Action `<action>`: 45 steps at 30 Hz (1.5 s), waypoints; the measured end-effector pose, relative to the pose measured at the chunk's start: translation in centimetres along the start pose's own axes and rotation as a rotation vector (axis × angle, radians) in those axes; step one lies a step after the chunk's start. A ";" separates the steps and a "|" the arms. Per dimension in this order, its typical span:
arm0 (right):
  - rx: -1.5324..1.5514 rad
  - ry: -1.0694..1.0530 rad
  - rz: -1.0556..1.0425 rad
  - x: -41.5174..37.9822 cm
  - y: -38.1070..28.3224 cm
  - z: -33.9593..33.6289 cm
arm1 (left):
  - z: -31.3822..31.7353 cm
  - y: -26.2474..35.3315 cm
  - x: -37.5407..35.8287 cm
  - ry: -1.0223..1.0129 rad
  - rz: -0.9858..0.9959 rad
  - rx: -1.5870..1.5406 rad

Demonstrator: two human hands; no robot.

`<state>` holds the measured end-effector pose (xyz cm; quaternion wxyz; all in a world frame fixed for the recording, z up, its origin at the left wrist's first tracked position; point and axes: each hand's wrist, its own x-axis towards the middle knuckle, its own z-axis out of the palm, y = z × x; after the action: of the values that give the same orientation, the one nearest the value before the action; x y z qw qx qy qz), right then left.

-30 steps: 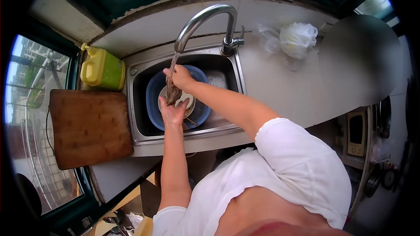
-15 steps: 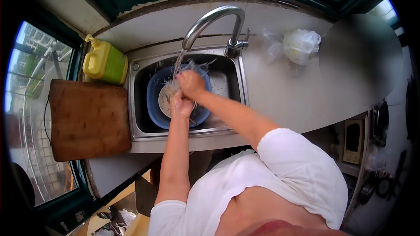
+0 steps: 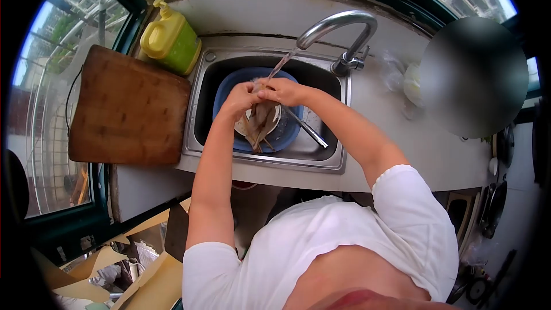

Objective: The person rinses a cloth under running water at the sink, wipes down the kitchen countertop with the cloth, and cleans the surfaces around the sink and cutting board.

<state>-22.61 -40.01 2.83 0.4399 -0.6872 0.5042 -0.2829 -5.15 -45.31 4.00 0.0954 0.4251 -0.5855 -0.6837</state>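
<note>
My left hand (image 3: 242, 99) and my right hand (image 3: 282, 90) meet over a blue basin (image 3: 221, 99) in the sink. Between them the fingers of both grip the top of a limp brownish-grey piece of food (image 3: 261, 117), whose narrow, pointed ends hang down; its exact kind is unclear. Under it, a pale bowl (image 3: 275, 121) sits in the basin. Water (image 3: 281, 64) runs from the curved faucet (image 3: 338, 20) onto my fingers. A slim metal tool (image 3: 310, 131) slants across the basin's right rim, below my right hand.
The steel sink (image 3: 264, 161) is set in a pale counter (image 3: 396, 161). A wooden cutting board (image 3: 132, 109) lies left of it, behind which stands a yellow-green pump jug (image 3: 172, 40). At the right are a plastic bag (image 3: 412, 83) and a blurred round area.
My hands have drawn level, side by side, and the hanging piece now shows clearly. The splashing has lessened. The slim metal tool has come into sight. The view has shifted and turned.
</note>
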 end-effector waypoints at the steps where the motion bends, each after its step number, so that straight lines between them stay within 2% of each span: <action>1: 0.026 0.017 0.048 0.6 1.1 0.5 | -0.2 0.0 -0.1 0.158 0.041 -0.006; 2: 0.052 0.034 0.097 1.0 0.9 0.7 | -0.5 -0.1 -0.1 0.229 0.066 -0.048; 4: 0.099 0.074 0.213 1.0 0.8 1.2 | -1.2 -0.1 -0.4 0.245 0.047 -0.039; 5: 0.122 0.093 0.272 0.9 0.1 1.4 | -0.7 -0.9 -0.1 0.312 0.157 -0.169; 6: 0.173 0.163 0.224 1.0 -0.2 1.6 | -0.3 -2.6 0.6 0.381 0.269 -0.299; 7: 0.311 0.154 0.221 1.0 -0.7 1.8 | -1.1 -6.1 2.8 0.675 0.424 -0.023; 8: 0.451 0.145 0.222 1.0 -1.0 2.0 | 0.3 -7.5 3.0 0.880 0.384 -0.163; 9: 0.568 0.188 0.280 1.2 -0.5 2.4 | 1.9 -7.1 2.0 0.774 0.160 -0.514; 10: 0.545 0.196 0.290 1.1 -1.0 2.7 | 3.6 -6.0 0.7 0.646 -0.065 -0.857; 12: 0.497 0.212 0.313 0.1 -2.7 3.7 | 6.2 -3.8 -1.6 0.329 -0.259 -1.252; 13: 0.361 0.306 0.200 -0.3 -1.8 5.2 | 6.6 -5.0 -0.8 0.210 -0.127 -1.342; 14: 0.321 0.251 0.216 -1.3 -2.6 5.6 | 6.9 -6.9 0.7 0.088 0.008 -1.425; 15: 0.136 0.268 0.060 -2.3 -2.7 6.3 | 6.9 -7.4 1.5 -0.036 0.144 -1.500; 16: -0.048 0.281 -0.096 -3.2 -2.7 6.8 | 6.1 -7.9 2.4 -0.118 0.015 -1.573; 18: -0.099 0.307 -0.111 -4.5 -3.9 7.4 | 4.3 -7.8 2.2 -0.281 -0.261 -1.707; 19: -0.124 0.324 -0.122 -4.9 -4.3 7.6 | 5.7 -4.5 0.8 0.169 -0.239 -1.570; 22: 0.016 0.321 -0.104 -4.3 -2.7 8.7 | 6.8 -9.7 4.8 0.244 0.231 -1.526; 23: -0.054 0.448 0.009 -3.5 -1.6 8.4 | 6.3 -12.1 5.4 -0.135 0.369 -1.693; 25: -0.187 0.693 0.246 -0.9 1.5 7.8 | 8.1 -10.4 4.1 0.222 0.129 -1.507; 26: -0.227 0.813 0.237 0.4 3.7 7.4 | 8.7 -8.8 3.3 0.390 0.020 -1.393; 27: -0.231 0.773 0.332 1.2 4.7 6.7 | 8.8 -7.5 2.5 0.413 0.097 -1.360; 29: -0.095 0.841 0.444 2.5 6.4 5.8 | 6.9 -9.8 3.8 0.320 0.223 -0.979; 30: -0.030 0.871 0.498 2.6 5.5 5.3 | 5.6 -8.9 3.2 0.267 0.144 -1.140; 31: 0.463 0.703 0.594 2.0 4.6 4.0 | 4.3 -7.9 2.5 0.228 0.056 -1.302; 32: 0.432 0.606 0.462 1.3 3.5 3.2 | 3.2 -7.6 1.8 0.270 0.030 -1.214; 34: 0.361 0.402 0.201 0.1 2.8 2.0 | 2.0 -6.6 0.7 0.245 0.125 -1.024; 35: 0.243 0.275 -0.087 0.7 5.2 2.4 | 2.1 -6.1 0.3 0.289 0.085 -0.987; 37: 0.090 0.197 0.037 0.5 5.5 3.1 | 2.1 -5.2 -0.2 0.375 0.006 -0.908; 39: -0.020 0.163 0.121 0.6 5.2 3.2 | 1.7 -5.6 0.1 0.392 0.016 -0.857; 40: 0.145 0.150 0.256 0.6 5.1 3.1 | 1.5 -5.7 0.2 0.401 0.020 -0.830; 42: 0.479 0.114 0.531 0.4 2.9 3.0 | 1.5 -4.5 -0.6 0.416 -0.113 -0.940; 43: 0.665 0.075 0.514 0.2 3.0 2.9 | 1.6 -4.2 -0.9 0.424 -0.182 -0.994; 45: 0.665 0.230 0.505 0.4 2.6 3.6 | 2.0 -6.1 0.1 0.353 -0.123 -1.236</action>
<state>-20.63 -39.56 -1.13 0.6338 -0.3271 0.5835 -0.3884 -4.31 -42.12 -1.54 0.3781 0.4306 -0.0338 -0.8188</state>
